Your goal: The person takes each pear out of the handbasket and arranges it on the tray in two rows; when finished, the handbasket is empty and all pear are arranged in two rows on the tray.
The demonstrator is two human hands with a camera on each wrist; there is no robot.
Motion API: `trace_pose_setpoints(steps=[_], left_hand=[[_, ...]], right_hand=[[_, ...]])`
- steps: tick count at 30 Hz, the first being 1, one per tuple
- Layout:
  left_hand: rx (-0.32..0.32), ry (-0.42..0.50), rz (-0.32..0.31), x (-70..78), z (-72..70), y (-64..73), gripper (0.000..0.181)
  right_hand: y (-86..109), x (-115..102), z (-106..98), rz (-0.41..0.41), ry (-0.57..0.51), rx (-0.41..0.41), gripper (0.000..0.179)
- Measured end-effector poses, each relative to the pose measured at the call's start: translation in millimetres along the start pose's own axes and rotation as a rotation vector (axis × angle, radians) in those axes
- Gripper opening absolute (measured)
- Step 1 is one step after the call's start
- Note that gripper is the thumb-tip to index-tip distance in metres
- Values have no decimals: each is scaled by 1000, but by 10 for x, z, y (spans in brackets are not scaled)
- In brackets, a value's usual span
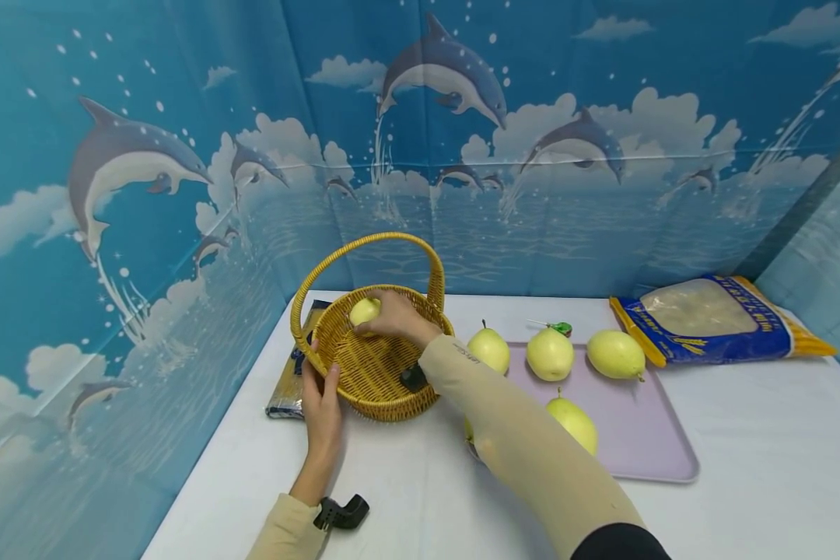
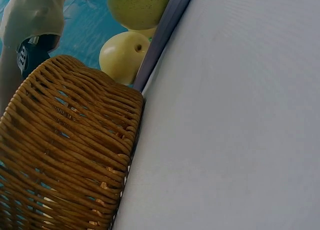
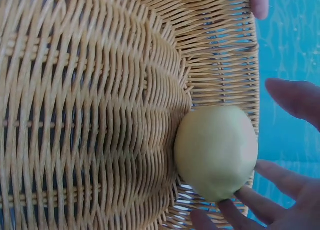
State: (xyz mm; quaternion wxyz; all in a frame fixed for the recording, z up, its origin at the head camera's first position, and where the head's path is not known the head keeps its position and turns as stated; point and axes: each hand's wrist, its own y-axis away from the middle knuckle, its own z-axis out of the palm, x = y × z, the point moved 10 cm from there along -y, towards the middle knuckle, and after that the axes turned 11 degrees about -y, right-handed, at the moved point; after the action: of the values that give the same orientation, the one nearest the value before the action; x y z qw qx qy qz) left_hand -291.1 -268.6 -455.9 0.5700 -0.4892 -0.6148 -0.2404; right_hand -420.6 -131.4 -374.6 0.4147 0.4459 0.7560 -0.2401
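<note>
In the head view, a yellow wicker basket (image 1: 367, 358) with an arched handle stands on the white table. My left hand (image 1: 322, 412) holds its near left rim; the wicker side (image 2: 70, 145) fills much of the left wrist view. My right hand (image 1: 395, 317) reaches inside, at a pale yellow pear (image 1: 364, 312). From the right wrist, the pear (image 3: 217, 152) rests against the woven wall. The fingertips (image 3: 245, 192) touch its side, while the thumb stands apart from it.
A lilac tray (image 1: 644, 428) with several pears (image 1: 616, 355) lies right of the basket, partly behind my right arm. A blue-and-yellow bag (image 1: 714, 319) lies at the back right. Another flat package (image 1: 287, 385) is left of the basket. A dolphin-print curtain (image 1: 420, 194) hangs behind.
</note>
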Motion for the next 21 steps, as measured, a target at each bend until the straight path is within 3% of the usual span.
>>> trace_pose_setpoints(steps=[11, 21], left_hand=[[7, 6, 4, 6, -19, -16, 57], [10, -9, 41, 33, -8, -12, 57]], right_hand=[[-23, 46, 28, -26, -33, 0, 80], [-4, -24, 121, -90, -80, -50, 63]])
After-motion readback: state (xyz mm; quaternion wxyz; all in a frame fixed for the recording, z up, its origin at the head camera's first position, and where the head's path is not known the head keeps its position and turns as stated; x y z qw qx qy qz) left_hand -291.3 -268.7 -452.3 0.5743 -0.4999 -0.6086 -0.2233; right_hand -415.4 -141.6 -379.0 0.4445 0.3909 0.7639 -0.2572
